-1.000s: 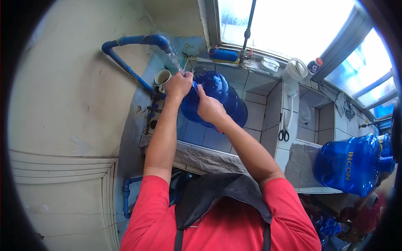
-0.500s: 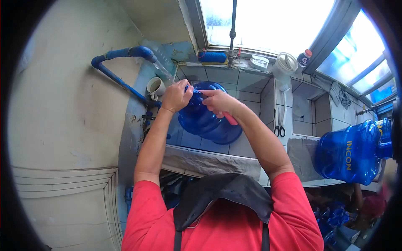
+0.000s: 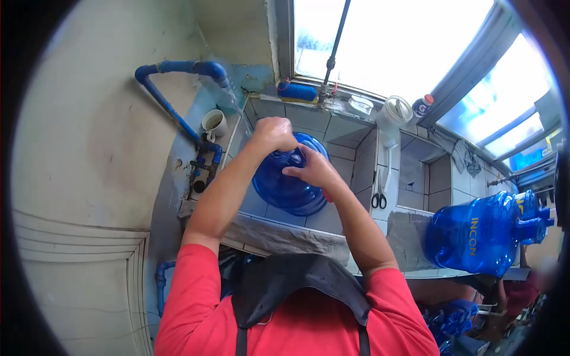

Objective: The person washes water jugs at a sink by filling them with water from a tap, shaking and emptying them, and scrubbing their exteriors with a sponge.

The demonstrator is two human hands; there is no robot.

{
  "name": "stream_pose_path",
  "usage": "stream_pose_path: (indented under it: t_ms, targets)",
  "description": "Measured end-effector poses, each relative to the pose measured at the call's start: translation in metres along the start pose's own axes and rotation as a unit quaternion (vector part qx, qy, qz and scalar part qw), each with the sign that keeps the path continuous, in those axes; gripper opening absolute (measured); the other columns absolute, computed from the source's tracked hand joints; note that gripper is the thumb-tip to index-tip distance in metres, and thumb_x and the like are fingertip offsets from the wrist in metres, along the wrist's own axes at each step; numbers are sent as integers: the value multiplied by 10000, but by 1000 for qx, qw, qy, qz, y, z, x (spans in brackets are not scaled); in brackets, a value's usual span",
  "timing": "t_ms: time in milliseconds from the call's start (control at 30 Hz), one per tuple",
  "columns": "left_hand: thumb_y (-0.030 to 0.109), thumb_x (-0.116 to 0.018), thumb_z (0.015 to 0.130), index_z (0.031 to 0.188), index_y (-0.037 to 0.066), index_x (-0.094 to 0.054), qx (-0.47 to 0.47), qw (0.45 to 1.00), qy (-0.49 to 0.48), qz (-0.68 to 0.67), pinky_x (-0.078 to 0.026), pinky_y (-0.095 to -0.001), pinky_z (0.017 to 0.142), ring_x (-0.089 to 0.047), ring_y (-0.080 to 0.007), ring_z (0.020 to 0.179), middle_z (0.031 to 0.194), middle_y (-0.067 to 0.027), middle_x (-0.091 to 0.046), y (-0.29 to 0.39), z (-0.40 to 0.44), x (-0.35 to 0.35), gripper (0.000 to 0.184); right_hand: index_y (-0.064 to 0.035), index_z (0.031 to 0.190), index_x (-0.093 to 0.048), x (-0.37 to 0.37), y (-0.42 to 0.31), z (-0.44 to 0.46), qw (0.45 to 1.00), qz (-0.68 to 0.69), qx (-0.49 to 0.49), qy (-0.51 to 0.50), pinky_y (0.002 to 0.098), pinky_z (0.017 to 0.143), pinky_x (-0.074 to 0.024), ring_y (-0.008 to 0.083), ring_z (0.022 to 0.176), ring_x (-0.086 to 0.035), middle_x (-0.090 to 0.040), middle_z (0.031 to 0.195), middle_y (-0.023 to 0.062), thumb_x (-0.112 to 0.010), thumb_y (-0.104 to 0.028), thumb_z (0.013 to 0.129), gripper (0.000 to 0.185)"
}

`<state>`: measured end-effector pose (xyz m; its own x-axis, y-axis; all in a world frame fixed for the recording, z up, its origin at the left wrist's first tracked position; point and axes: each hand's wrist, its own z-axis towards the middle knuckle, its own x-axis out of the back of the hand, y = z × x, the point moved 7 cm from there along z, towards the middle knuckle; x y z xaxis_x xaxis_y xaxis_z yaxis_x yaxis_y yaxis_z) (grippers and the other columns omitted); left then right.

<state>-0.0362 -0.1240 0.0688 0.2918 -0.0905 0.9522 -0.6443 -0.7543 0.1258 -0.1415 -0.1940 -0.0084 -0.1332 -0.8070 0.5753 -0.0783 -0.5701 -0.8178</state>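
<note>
A large blue water jug (image 3: 285, 190) stands in the tiled basin, its neck end turned up under both hands. My left hand (image 3: 276, 133) is closed in a fist over the jug's mouth; what its fingers hold is hidden. My right hand (image 3: 313, 170) is at the right side of the neck, thumb stretched across the jug's top. A pink handle (image 3: 327, 195) shows below its palm; the rest of that tool is hidden. Water runs from a blue pipe spout (image 3: 215, 72) just left of my left hand.
A mug (image 3: 215, 123) stands left of the basin. Scissors (image 3: 379, 199) and a lidded clear container (image 3: 396, 111) are on the tiled ledge at right. A blue sponge (image 3: 297, 91) lies under the window. Another blue jug (image 3: 469, 234) lies at far right; a person is partly visible below it.
My left hand has turned over into a fist across the jug's mouth. My right hand has moved in against the neck, its pink handle now mostly covered. The view has shifted slightly.
</note>
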Motion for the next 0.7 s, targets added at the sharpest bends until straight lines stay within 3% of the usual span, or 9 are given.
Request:
stream_pose_path:
  t_ms: [67,167,267,333,367,433,467,567,700]
  targets:
    - [289,-634,761,982,73,-761,3,1000,-31,4,-541,-389,872,-685,-317,1032,1064,-176,-715,13,7,-3,334,-45,1316,-569,4,0,-2,996,-68,-59,-11,427,883,-512,357,1045,-665,-694,1098,221,-883,-472,621,875]
    - [275,-597,792,998,75,-758,41,998,28,-40,-541,-376,881,-687,-291,1046,1067,-179,-717,21,21,-11,330,-149,1413,-503,13,4,-4,978,-165,-126,5,441,885,-520,342,1043,-667,-701,1112,172,-862,-511,616,946]
    - [274,-579,803,978,64,-756,68,992,85,-69,-539,-378,879,-682,-278,1063,1064,-199,-711,13,35,-8,326,-166,1412,-506,20,10,-3,976,-170,-131,21,445,884,-519,350,1029,-668,-703,1104,170,-858,-526,615,942]
    - [267,-557,820,985,37,-738,125,959,-98,-234,-547,-388,851,-701,-289,1008,1030,-208,-713,-6,43,-25,337,-150,1411,-505,27,13,-4,977,-165,-137,12,441,882,-520,348,1031,-668,-702,1105,173,-853,-530,621,943]
    - [267,-557,820,985,37,-738,122,960,-99,-233,-547,-388,851,-701,-289,1008,1030,-208,-713,-11,41,-28,337,-134,1410,-504,29,15,-6,977,-158,-142,3,437,880,-521,346,1032,-668,-700,1107,177,-849,-534,627,945]
    - [252,-529,835,974,8,-718,82,952,24,-293,-556,-421,812,-710,-344,918,970,-218,-712,-18,40,-28,338,-109,1412,-496,24,15,-8,976,-160,-145,38,435,875,-522,345,1034,-668,-696,1109,183,-845,-538,634,955]
    - [257,-519,857,992,3,-698,35,962,187,-196,-553,-472,786,-700,-392,840,919,-227,-707,-15,30,-16,339,-84,1413,-488,23,13,-9,974,-160,-146,72,433,871,-524,345,1037,-667,-693,1111,190,-842,-542,640,965]
    - [273,-550,866,926,32,-650,42,945,277,-167,-513,-528,777,-664,-426,876,912,-228,-692,-15,-1,2,268,-47,1427,-456,14,7,-5,969,-168,-157,86,428,858,-528,344,1023,-672,-691,1107,200,-830,-539,666,980]
    - [246,-544,869,934,31,-628,37,940,304,-154,-506,-545,774,-661,-430,868,902,-230,-690,-19,-31,27,240,-21,1410,-476,9,-4,0,969,-158,-158,104,424,871,-527,356,1021,-674,-688,1107,222,-811,-576,680,976]
